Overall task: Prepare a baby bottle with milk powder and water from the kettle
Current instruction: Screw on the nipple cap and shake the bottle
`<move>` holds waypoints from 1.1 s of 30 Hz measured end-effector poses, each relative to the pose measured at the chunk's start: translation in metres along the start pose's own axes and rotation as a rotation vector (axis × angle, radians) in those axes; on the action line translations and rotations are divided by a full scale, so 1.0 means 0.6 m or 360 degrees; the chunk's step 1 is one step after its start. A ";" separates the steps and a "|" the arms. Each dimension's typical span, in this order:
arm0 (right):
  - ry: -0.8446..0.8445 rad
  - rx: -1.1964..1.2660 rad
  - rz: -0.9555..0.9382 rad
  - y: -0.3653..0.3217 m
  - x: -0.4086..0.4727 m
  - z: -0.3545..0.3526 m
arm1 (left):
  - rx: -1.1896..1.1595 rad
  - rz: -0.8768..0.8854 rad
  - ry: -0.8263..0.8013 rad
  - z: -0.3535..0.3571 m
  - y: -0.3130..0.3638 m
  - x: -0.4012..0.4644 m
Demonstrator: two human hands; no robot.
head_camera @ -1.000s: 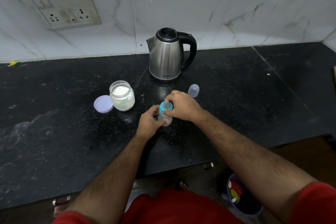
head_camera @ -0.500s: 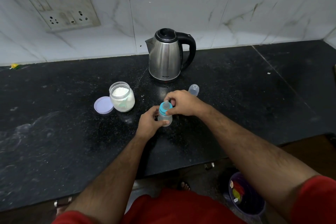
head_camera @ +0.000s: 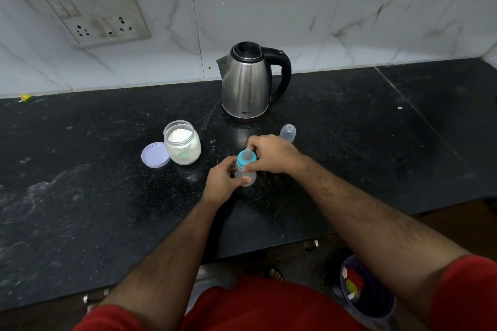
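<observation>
Head view, left hand (head_camera: 223, 180) gripping baby bottle (head_camera: 245, 171) body on counter (head_camera: 80, 196), right hand (head_camera: 271, 153) clasping its blue collar (head_camera: 243, 161), kettle (head_camera: 248, 83) behind, open powder jar (head_camera: 183, 142) left.

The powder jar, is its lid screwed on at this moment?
No, the powder jar stands open with white powder showing at its mouth, and its lid lies on the counter at its left side.

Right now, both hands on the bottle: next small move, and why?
Probably twist the blue collar off with the right hand while the left hand steadies the bottle: the teat is still on, the powder jar is already open.
</observation>
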State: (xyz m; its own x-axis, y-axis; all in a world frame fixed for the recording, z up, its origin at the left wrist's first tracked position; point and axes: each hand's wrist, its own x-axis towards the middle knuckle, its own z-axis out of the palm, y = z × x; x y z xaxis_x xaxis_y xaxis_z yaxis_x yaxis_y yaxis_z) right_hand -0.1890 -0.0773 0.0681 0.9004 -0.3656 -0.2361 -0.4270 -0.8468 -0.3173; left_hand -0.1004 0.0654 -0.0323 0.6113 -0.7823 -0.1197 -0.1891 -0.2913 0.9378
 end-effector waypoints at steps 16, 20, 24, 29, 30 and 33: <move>0.0052 -0.0179 -0.0035 -0.005 0.004 -0.004 | 0.0040 0.0007 -0.0015 -0.003 -0.002 0.002; -0.0122 0.0038 -0.0154 -0.001 0.006 -0.015 | 0.0031 0.0009 0.0009 -0.001 -0.005 0.003; -0.0064 0.0072 -0.0118 0.004 0.010 -0.006 | 0.0046 0.0014 0.0004 0.000 -0.007 0.005; 0.0028 -0.0131 0.0012 0.007 0.007 0.008 | 0.0018 0.0021 -0.0003 -0.002 -0.006 0.003; 0.0029 -0.0112 -0.0004 0.010 0.006 0.008 | 0.0003 0.0023 -0.0003 -0.002 -0.006 0.003; -0.0073 0.0084 -0.0132 0.017 0.006 0.000 | -0.0045 0.0017 -0.0002 -0.002 -0.007 0.004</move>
State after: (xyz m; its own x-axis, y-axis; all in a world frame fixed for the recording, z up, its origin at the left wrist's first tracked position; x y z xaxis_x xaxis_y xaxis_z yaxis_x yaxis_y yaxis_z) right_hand -0.1899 -0.0875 0.0640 0.9284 -0.2762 -0.2485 -0.3564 -0.8512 -0.3853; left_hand -0.0971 0.0655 -0.0364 0.6082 -0.7861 -0.1100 -0.1741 -0.2673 0.9477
